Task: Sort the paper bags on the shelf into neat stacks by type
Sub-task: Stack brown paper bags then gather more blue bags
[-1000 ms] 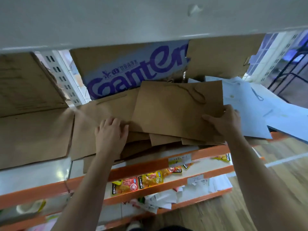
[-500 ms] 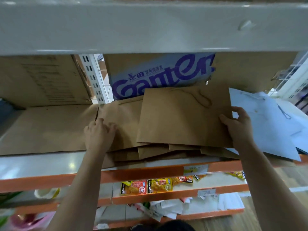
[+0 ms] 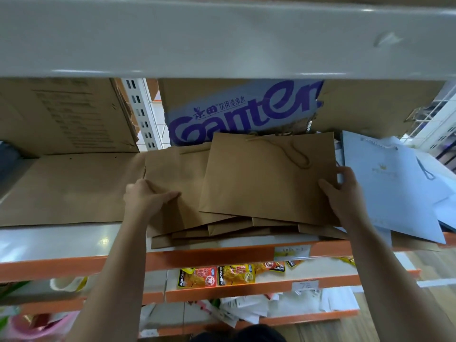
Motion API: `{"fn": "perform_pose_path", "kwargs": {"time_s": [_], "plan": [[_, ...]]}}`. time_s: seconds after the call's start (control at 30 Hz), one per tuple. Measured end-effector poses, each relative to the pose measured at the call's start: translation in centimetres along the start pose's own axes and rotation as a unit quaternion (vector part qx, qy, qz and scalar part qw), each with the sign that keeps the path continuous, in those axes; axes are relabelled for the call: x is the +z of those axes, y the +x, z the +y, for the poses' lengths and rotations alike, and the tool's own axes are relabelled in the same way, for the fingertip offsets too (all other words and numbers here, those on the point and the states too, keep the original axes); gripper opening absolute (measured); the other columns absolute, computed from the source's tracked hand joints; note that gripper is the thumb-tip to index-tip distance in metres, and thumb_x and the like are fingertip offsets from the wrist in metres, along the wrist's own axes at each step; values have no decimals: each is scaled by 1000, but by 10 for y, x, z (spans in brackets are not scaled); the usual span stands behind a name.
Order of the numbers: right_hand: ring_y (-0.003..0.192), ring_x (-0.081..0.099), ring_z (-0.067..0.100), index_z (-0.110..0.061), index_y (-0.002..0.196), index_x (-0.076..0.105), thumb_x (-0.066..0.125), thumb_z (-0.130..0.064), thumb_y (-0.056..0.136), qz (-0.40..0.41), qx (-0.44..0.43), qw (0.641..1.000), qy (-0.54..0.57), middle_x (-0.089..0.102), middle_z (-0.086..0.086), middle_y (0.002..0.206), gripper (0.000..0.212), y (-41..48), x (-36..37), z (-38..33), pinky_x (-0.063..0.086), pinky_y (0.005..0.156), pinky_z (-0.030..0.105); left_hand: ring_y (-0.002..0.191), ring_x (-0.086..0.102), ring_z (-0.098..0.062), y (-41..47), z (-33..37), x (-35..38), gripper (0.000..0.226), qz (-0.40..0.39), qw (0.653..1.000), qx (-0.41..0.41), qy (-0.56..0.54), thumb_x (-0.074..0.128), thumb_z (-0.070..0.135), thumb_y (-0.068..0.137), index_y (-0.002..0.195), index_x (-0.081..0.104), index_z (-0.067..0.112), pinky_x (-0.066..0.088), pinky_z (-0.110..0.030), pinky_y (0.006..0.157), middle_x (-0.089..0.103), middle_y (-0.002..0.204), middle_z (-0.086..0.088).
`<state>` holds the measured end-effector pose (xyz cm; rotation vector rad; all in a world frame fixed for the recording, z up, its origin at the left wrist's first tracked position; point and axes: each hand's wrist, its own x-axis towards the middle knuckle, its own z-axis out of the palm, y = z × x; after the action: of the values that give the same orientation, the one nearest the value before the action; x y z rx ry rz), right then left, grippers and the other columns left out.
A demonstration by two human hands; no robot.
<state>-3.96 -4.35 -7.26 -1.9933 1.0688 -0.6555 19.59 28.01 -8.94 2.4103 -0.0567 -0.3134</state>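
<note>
A loose pile of brown paper bags point(image 3: 187, 218) lies on the shelf point(image 3: 74, 243). The top brown bag point(image 3: 266, 178), with a twine handle, lies flat across the pile. My right hand point(image 3: 341, 193) grips its right edge, thumb on top. My left hand point(image 3: 148, 196) clasps the left edge of a lower brown bag, thumb on top and fingers curled over the edge. To the right, pale blue paper bags point(image 3: 385, 188) with cord handles lie fanned out, partly over the shelf's edge.
A flat sheet of brown cardboard point(image 3: 66, 188) covers the shelf's left part. Cardboard boxes stand behind, one printed in purple point(image 3: 241, 112). A grey upper shelf point(image 3: 222, 38) hangs overhead. Lower orange-edged shelves hold snack packets point(image 3: 217, 276) and white papers.
My left hand went from lying flat on the lower bags to gripping their left edge. My right hand slid a little along the top bag's right edge. The view shifted closer.
</note>
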Motion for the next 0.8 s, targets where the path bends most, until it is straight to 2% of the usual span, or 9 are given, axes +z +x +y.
{"fn": "perform_pose_path", "kwargs": {"time_s": [0.1,0.2,0.3,0.4,0.5,0.6,0.67,0.77,0.8], "plan": [[87,54,25,-14,129,41,55,-21,96,-6,-14,1000,1,58,9,108,37,1,0,-1,41,72,32,90,56,-23,-9,-1,-5,64,-19,999,14,-47,85,41,64,109,54,8,49,-34,63,59,105,-6],[86,55,25,-16,129,41,49,-21,99,3,-21,1000,17,60,11,110,31,0,0,-3,39,64,28,94,57,-29,-18,-4,-9,53,34,997,58,-36,75,30,80,120,47,10,51,-40,75,61,112,-10],[73,55,18,-19,129,42,47,-23,101,7,-17,999,41,58,5,104,29,-4,2,-7,35,55,23,97,59,-36,-24,-12,-15,53,61,995,67,-46,67,28,87,129,40,13,48,-38,74,61,114,-13],[68,56,15,-22,128,44,48,-26,100,12,-22,997,71,62,6,101,28,-7,9,-12,39,53,25,91,59,-33,-30,-21,-23,49,60,992,69,-89,63,28,90,131,37,21,53,-40,70,57,109,-8],[63,53,13,-21,127,47,49,-25,99,9,-30,996,88,60,4,94,28,-12,18,-21,41,53,25,97,57,-28,-33,-33,-31,42,93,985,74,-125,58,24,93,131,41,20,51,-43,82,57,110,-2],[57,48,16,-22,122,49,48,-25,100,-2,-42,994,97,55,2,74,22,-22,29,-32,34,50,25,96,58,-27,-34,-45,-41,29,152,976,66,-139,56,25,94,122,48,19,47,-41,85,61,106,-1],[58,47,17,-23,115,51,46,-27,100,-5,-54,994,90,52,2,70,17,-28,37,-42,31,51,26,97,59,-27,-30,-55,-51,24,188,969,58,-146,56,29,94,115,54,17,46,-41,84,65,108,-4],[67,48,10,-23,107,51,48,-23,99,6,-79,994,72,52,-7,78,9,-35,54,-61,30,54,27,93,57,-22,-17,-69,-74,30,218,964,48,-143,57,33,94,118,57,15,47,-41,83,63,110,-5],[70,49,13,-22,109,51,49,-23,99,8,-86,994,68,53,-5,81,10,-38,62,-67,31,56,27,91,55,-21,-11,-76,-83,31,223,962,42,-154,58,34,94,118,58,14,47,-39,82,62,108,-3]]}}
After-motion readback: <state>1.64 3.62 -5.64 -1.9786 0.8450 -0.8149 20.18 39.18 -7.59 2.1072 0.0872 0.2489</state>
